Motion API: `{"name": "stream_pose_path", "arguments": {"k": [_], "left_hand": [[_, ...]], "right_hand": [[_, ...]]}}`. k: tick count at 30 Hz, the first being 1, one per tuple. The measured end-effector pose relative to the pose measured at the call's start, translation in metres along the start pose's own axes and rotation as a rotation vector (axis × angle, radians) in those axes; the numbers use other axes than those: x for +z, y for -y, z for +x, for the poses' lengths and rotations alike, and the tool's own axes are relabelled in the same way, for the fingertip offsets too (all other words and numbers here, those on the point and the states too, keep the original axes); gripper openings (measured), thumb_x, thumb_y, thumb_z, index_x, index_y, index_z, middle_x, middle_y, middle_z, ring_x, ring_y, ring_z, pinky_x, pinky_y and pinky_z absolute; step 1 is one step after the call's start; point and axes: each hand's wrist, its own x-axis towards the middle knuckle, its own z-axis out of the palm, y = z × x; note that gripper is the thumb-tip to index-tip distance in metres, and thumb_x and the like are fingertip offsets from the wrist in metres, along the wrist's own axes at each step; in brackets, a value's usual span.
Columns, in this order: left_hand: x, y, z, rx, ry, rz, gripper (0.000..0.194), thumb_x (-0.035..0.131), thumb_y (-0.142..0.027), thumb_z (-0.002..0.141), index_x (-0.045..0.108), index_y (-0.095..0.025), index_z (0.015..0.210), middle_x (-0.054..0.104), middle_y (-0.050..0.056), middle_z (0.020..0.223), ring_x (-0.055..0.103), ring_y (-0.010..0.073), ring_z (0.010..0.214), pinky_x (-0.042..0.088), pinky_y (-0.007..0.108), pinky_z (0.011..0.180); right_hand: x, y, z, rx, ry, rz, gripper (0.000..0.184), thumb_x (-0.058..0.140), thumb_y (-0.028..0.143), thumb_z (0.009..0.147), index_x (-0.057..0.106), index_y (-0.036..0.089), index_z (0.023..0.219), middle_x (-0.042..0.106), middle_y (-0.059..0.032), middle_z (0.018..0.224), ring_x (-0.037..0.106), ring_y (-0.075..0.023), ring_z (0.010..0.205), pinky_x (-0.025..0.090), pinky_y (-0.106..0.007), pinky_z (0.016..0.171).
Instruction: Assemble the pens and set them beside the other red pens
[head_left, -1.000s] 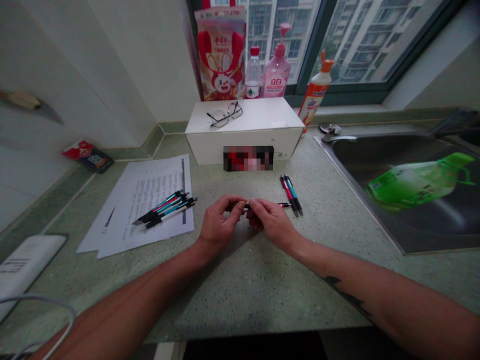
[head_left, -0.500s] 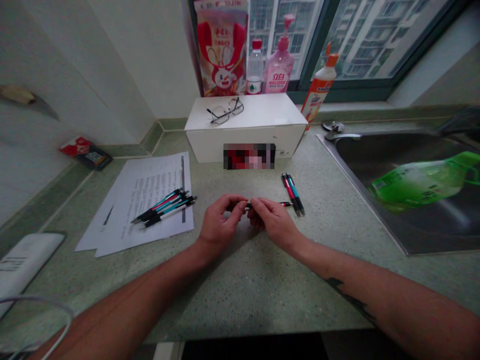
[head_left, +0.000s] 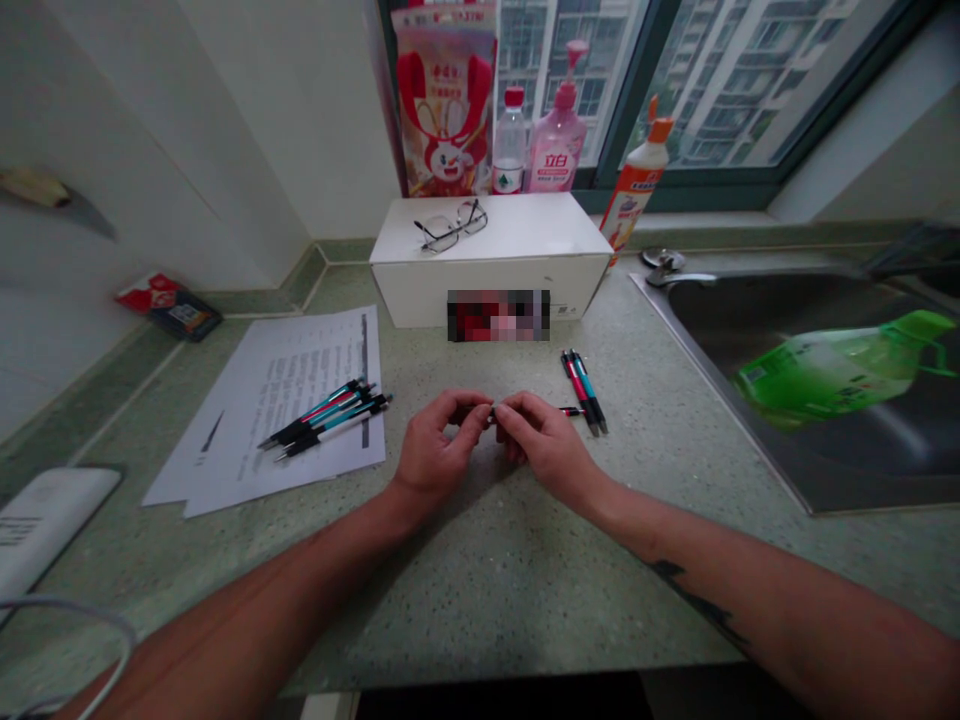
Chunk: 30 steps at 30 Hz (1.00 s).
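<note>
Both my hands meet over the middle of the green speckled counter (head_left: 480,590), pinching one pen (head_left: 570,411) between them. My left hand (head_left: 435,450) grips its left end with curled fingers. My right hand (head_left: 540,445) holds the barrel, and the red and black end sticks out to the right. Two more pens (head_left: 585,378) lie just right of my right hand. A bundle of several pens (head_left: 326,418) rests on printed sheets of paper (head_left: 277,400) to the left.
A white box (head_left: 491,255) with glasses (head_left: 450,226) on top stands behind my hands. Bottles and a pouch line the window sill. A sink (head_left: 817,370) with a green bottle (head_left: 832,365) lies to the right. A white device (head_left: 41,520) sits at the left edge.
My hands have stayed in place on the pen; the fingers have closed slightly together. The view shifted a little.
</note>
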Motion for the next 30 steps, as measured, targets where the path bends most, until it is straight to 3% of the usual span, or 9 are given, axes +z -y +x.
{"name": "stream_pose_path", "arguments": {"k": [7,13,30], "left_hand": [[-0.0004,-0.0007,0.0002,0.011,-0.001,0.003,0.013,0.060,-0.030,0.092,0.068,-0.019,0.093,0.072,0.003,0.080,0.067,0.0156,0.071,0.054,0.028,0.068],[0.0011,-0.0003,0.0008,0.015,0.006,0.001,0.013,0.061,-0.030,0.092,0.069,-0.019,0.093,0.072,0.002,0.080,0.066,0.0150,0.071,0.053,0.027,0.066],[0.0013,0.0005,-0.0005,0.017,0.012,-0.028,0.011,0.061,-0.027,0.092,0.069,-0.020,0.094,0.071,0.001,0.081,0.064,0.0127,0.069,0.052,0.025,0.065]], "right_hand": [[0.0006,-0.0014,0.0015,0.012,0.018,-0.007,0.042,0.054,0.060,0.090,0.057,0.021,0.075,0.057,0.0008,0.066,0.051,-0.0123,0.056,0.041,-0.027,0.053],[0.0012,0.0019,-0.0006,0.002,0.006,0.025,0.033,0.060,0.053,0.087,0.058,0.020,0.086,0.058,0.0015,0.070,0.050,-0.0119,0.056,0.040,-0.026,0.051],[0.0013,0.0006,-0.0004,0.000,0.005,0.052,0.031,0.061,0.050,0.088,0.060,0.019,0.090,0.057,0.0021,0.070,0.051,-0.0116,0.056,0.040,-0.026,0.051]]}}
